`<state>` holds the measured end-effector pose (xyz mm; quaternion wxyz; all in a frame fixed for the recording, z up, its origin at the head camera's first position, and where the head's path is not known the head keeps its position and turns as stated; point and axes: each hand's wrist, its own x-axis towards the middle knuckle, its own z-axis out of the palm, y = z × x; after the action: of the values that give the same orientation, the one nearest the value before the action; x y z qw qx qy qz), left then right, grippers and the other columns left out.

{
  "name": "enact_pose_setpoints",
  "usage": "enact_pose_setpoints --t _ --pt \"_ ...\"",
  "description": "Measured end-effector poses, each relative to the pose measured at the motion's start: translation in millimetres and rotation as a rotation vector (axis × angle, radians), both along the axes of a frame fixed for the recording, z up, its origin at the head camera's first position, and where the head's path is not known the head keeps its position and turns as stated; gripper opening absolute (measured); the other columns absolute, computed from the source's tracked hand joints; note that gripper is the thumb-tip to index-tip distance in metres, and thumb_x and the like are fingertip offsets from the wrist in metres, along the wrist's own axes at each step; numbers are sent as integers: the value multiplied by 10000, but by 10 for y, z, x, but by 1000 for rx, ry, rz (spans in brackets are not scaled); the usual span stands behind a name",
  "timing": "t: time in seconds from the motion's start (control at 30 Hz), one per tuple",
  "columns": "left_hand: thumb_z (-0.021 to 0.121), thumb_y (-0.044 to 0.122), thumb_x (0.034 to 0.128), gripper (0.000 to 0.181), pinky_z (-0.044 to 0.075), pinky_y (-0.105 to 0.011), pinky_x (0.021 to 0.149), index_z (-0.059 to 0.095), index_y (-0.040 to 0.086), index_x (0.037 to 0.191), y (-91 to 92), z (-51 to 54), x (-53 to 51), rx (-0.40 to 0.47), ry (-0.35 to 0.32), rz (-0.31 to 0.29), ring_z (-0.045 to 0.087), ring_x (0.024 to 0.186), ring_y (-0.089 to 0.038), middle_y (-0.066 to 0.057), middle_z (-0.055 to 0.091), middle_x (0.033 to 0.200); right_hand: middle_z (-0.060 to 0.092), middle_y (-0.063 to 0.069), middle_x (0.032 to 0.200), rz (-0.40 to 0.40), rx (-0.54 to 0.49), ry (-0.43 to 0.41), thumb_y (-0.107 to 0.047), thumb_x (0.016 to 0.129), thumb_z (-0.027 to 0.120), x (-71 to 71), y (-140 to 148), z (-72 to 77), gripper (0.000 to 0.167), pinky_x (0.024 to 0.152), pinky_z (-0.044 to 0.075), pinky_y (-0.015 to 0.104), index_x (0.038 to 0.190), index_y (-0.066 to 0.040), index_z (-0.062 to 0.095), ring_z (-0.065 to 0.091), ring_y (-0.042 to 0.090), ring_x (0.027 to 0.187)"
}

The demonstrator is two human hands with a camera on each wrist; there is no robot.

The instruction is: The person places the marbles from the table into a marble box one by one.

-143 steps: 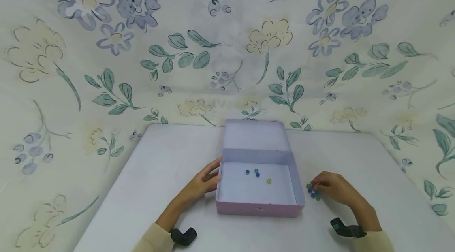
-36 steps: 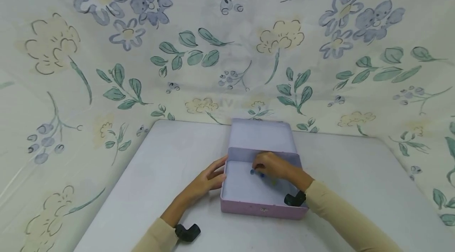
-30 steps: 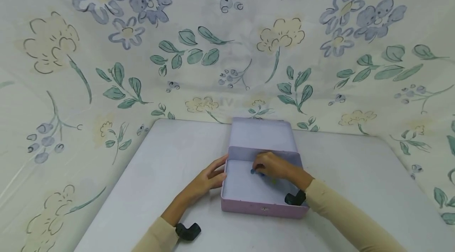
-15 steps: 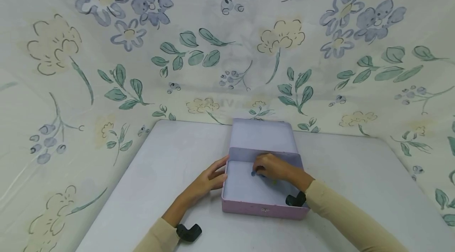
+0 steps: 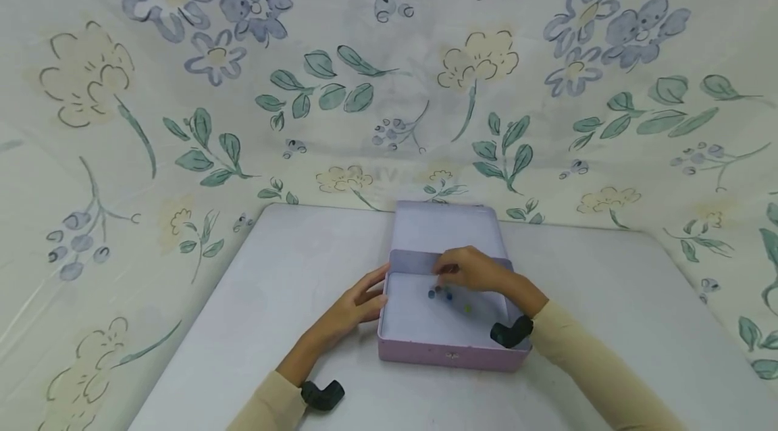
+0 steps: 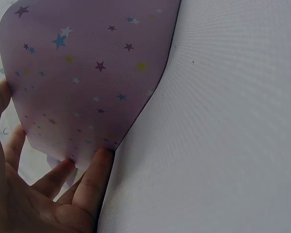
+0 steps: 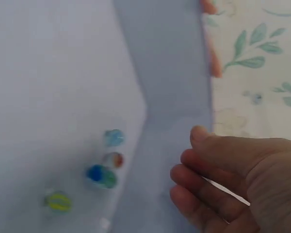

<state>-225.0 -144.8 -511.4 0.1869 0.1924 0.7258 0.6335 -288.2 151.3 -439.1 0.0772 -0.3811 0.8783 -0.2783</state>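
Observation:
An open pink box (image 5: 451, 352) with a pale lilac inside stands in the head view, its lid (image 5: 446, 228) folded back. On its floor lie several glass marbles: a blue marble (image 5: 431, 294), a darker blue one (image 5: 449, 296) and a yellow-green one (image 5: 467, 309). The right wrist view adds a light blue marble (image 7: 114, 137), an orange-and-white marble (image 7: 115, 160) and a green one (image 7: 106, 178). My right hand (image 5: 471, 270) hovers over them, fingers loosely bent, holding nothing. My left hand (image 5: 352, 306) rests its extended fingertips against the box's left side, which has printed stars (image 6: 101, 66).
The box stands on a white table (image 5: 304, 248) with a flowered cloth (image 5: 365, 113) behind and around it. The right sleeve (image 5: 589, 363) crosses the box's right front corner and covers the table there. Black wrist cameras (image 5: 323, 396) sit on both wrists.
Earlier my right hand was at a marble cluster on the table right of the box. It then reached down inside the box and has now lifted off the marbles. The left hand stayed put.

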Motion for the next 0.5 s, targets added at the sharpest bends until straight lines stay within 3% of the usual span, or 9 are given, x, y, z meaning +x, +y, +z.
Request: enact_pose_setpoints --t 0.17,0.3,0.5 --pt "531 244 1039 642 439 -572 1094 221 351 1591 34 14 -33 -6 3 -8 258 1506 -413 -47 142 1683 745 112 1089 -18 -81 43 -128 926 708 93 258 282 216 848 591 280 1122 -43 734 705 163 962" --pt "517 219 1045 647 442 -573 1090 201 314 1602 50 11 -53 -6 13 -19 256 1502 -431 -77 131 1685 751 96 1089 -89 -111 81 -123 909 725 228 551 462 215 849 593 309 1120 -81 742 706 155 967" --pt "529 232 1043 642 468 -559 1067 216 299 1599 34 -36 -29 -13 15 10 279 1488 -446 -112 154 1678 751 56 1100 -213 -76 71 -138 917 720 408 1017 413 227 856 579 248 1137 -89 735 691 91 976"
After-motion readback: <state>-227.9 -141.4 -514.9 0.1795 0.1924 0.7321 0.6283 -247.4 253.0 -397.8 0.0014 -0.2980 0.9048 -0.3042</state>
